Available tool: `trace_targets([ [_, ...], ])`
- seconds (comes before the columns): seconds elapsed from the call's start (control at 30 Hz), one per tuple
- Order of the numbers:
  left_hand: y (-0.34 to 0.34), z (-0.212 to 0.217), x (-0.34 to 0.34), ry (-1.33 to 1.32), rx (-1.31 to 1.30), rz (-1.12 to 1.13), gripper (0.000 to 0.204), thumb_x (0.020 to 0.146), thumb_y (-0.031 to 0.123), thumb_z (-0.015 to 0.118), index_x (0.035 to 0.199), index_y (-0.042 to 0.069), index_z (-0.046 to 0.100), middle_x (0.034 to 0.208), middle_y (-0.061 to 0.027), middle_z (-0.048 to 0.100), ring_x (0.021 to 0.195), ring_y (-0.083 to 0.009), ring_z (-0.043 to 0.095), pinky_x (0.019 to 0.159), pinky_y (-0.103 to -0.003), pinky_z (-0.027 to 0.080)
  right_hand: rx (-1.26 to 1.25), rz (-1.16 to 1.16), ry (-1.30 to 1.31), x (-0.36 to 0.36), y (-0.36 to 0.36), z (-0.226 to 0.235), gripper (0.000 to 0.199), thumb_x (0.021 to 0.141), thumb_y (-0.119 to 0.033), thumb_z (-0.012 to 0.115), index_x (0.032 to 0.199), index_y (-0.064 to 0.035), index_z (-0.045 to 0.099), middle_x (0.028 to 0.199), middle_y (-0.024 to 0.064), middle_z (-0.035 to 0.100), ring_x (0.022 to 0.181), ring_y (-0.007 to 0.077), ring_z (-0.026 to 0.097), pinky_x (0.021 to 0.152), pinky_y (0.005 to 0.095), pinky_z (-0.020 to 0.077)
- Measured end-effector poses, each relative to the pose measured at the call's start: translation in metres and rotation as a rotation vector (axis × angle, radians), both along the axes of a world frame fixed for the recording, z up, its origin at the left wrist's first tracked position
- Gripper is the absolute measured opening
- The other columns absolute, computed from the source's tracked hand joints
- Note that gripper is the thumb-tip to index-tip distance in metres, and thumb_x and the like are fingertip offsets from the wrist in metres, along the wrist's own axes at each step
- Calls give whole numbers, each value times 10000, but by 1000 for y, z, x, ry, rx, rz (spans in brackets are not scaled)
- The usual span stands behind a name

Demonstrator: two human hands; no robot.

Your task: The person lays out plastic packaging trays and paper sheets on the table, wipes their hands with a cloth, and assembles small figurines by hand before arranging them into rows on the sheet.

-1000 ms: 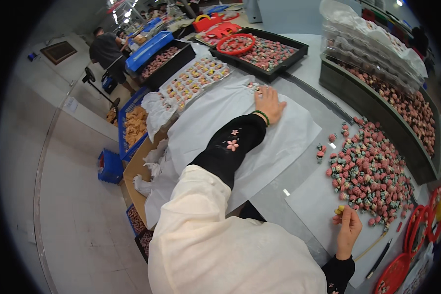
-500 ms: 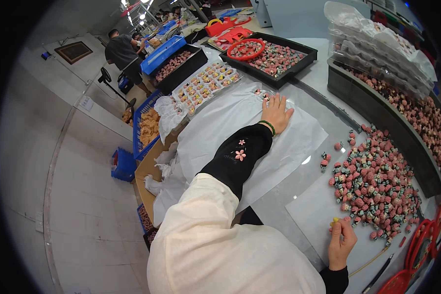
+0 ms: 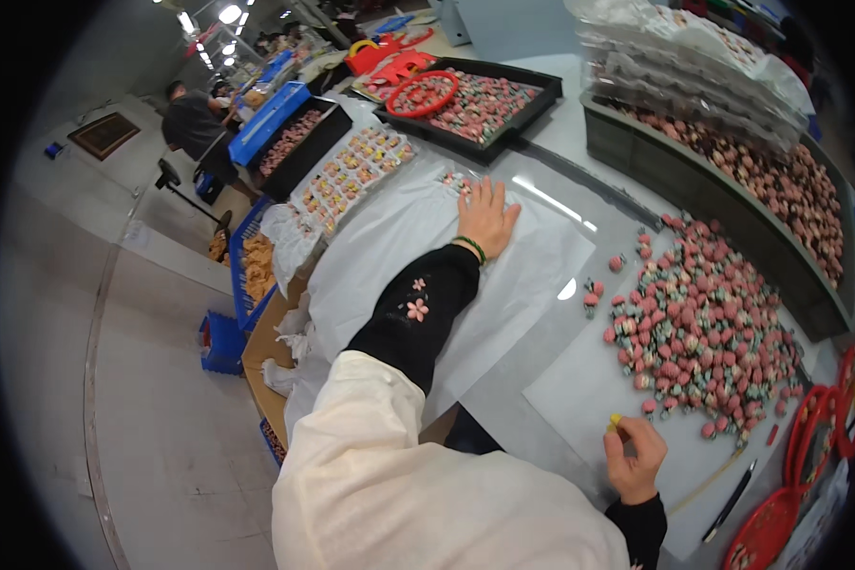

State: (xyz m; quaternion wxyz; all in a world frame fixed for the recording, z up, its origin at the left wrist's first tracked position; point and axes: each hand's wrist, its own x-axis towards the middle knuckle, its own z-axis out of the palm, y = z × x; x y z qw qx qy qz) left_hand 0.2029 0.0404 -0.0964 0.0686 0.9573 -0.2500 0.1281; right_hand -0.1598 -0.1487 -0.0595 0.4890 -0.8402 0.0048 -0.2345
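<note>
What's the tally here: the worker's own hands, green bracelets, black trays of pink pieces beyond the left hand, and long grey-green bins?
Left hand: 1
Right hand: 1
Green bracelet: 1
Black trays: 2
Grey-green bin: 1
Total: 6

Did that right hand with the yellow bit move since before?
Yes: the right hand, with its yellow bit, has moved left, a little farther from the pile of pink pieces.

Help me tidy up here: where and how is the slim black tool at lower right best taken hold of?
Probably pinch the slim black tool across its middle, coming from above and its left: it is thin and lies slantwise on the white sheet, while a red tray lies to its right. The right hand looks nearest.
</note>
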Motion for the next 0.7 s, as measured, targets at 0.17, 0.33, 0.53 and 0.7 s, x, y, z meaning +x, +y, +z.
trace_targets([
  [0.17,10,6,-1,-147,90,73,621,874,455,330,1259,-32,330,1360,-209,269,1266,-354,231,999,-578,121,-70,-23,-39,9,0,-3,165,705,-67,660,821,25,588,655,93,559,514,182,529,467,258,416],
  [0.33,13,17,9,145,116,25,588,858,492,351,1243,47,355,1323,-132,339,1243,-287,288,940,-577,255,-132,-39,-56,9,3,-6,156,738,-74,649,850,16,588,659,66,544,513,115,510,464,212,407],
  [0.53,-26,50,-52,34,-257,-387,476,829,300,517,1222,52,416,1265,-167,417,1183,-307,382,925,-468,334,-223,-90,-119,4,-2,-10,145,726,-95,660,820,2,605,606,48,543,482,114,506,445,217,405],
  [0.7,-73,40,-131,229,-292,-511,291,796,195,558,1034,27,558,1021,-199,564,921,-335,544,787,-385,443,-282,-90,-178,-1,4,-6,142,716,-102,665,807,-7,611,595,47,545,464,120,497,434,217,397],
])
